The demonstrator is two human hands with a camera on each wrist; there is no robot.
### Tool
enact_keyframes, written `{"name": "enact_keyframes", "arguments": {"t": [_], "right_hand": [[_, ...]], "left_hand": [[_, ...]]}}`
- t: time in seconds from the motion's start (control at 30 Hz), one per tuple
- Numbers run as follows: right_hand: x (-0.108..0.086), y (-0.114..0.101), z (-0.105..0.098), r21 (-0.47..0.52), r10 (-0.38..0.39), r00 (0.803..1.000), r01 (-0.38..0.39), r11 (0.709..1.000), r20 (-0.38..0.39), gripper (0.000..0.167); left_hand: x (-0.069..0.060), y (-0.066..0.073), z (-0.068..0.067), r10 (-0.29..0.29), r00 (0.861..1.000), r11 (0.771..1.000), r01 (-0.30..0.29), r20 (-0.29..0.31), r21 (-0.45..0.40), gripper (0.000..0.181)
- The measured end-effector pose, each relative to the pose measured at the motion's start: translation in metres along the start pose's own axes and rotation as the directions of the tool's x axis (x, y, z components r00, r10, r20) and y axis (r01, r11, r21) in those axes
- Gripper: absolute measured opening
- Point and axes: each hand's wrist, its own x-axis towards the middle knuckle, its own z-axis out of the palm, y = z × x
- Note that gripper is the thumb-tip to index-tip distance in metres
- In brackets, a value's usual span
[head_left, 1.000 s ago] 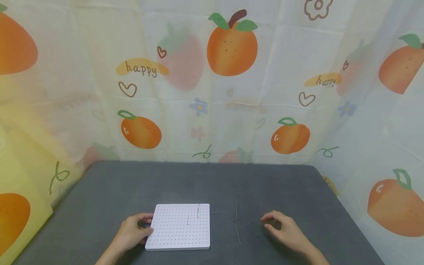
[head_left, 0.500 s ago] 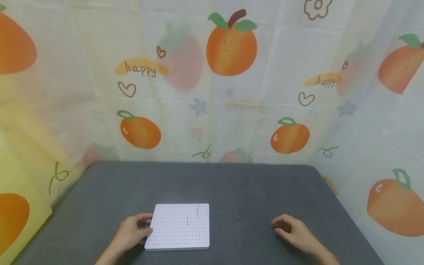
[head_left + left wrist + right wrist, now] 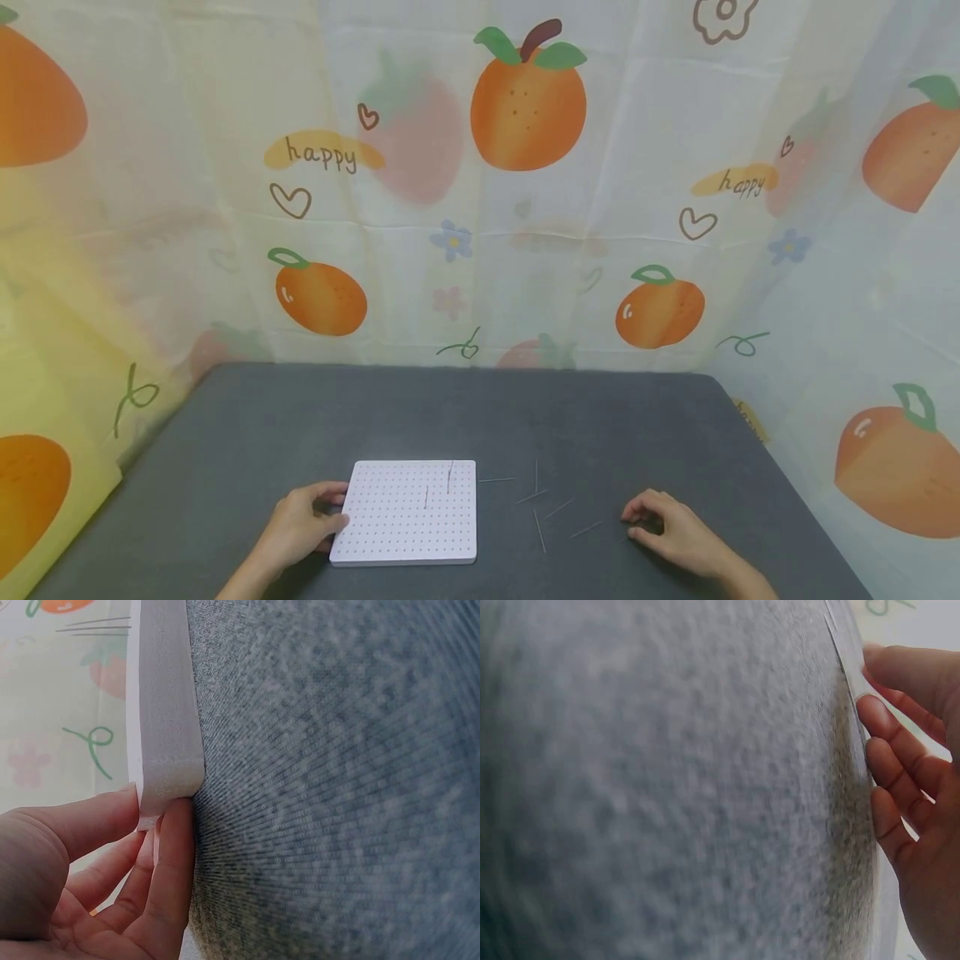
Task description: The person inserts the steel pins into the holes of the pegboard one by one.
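Note:
My left hand point(image 3: 295, 527) holds a white pegboard point(image 3: 405, 529) by its left edge. In the left wrist view its thumb point(image 3: 105, 817) presses the board's corner point(image 3: 172, 780), with fingers behind it. Two thin sticks point(image 3: 426, 498) stand in the board's upper right part. To the right, my right hand point(image 3: 667, 529) is low over the table, fingers bent, thumb and index finger close together. A faint thin stick point(image 3: 624, 540) shows by its fingertips; whether they pinch it is hidden. In the right wrist view, the fingertips point(image 3: 874, 712) are by the table surface.
Several thin sticks lie scattered between board and right hand, among them a slanted stick point(image 3: 587, 529) and an upright-lying one point(image 3: 539, 531). A dark grey table point(image 3: 375, 417) carries everything. A curtain point(image 3: 525, 233) printed with oranges rises behind it.
My right hand has moved right and slightly toward me, leaving one slanted stick fully in sight. Another faint stick now shows by its fingertips. The left hand and board have stayed put.

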Motion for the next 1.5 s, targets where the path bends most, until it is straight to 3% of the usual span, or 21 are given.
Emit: {"name": "enact_keyframes", "arguments": {"t": [0.2, 0.4, 1.0, 1.5], "right_hand": [[-0.0014, 0.0005, -0.0019, -0.004, -0.026, 0.999, 0.026, 1.0, 0.021, 0.012], [-0.0001, 0.002, 0.0021, -0.058, -0.096, 0.995, 0.095, 0.994, -0.02, 0.014], [0.001, 0.0055, 0.0023, -0.098, -0.099, 0.995, 0.097, 0.99, -0.018, 0.012], [0.0027, 0.0007, 0.0007, -0.096, -0.002, 1.0, 0.0, 0.995, -0.012, 0.01]], "left_hand": [[-0.0002, 0.0, 0.0002, -0.001, 1.0, 1.0, 0.001, -0.002, 0.006, 0.047], [0.0011, -0.0006, 0.0005, -0.003, 1.0, 1.0, 0.002, 0.003, 0.01, 0.047], [0.0006, -0.0001, 0.0005, -0.007, 1.0, 1.0, 0.007, 0.004, 0.007, 0.047], [0.0012, -0.0014, 0.0004, -0.004, 1.0, 1.0, 0.004, -0.004, 0.003, 0.046]]}}
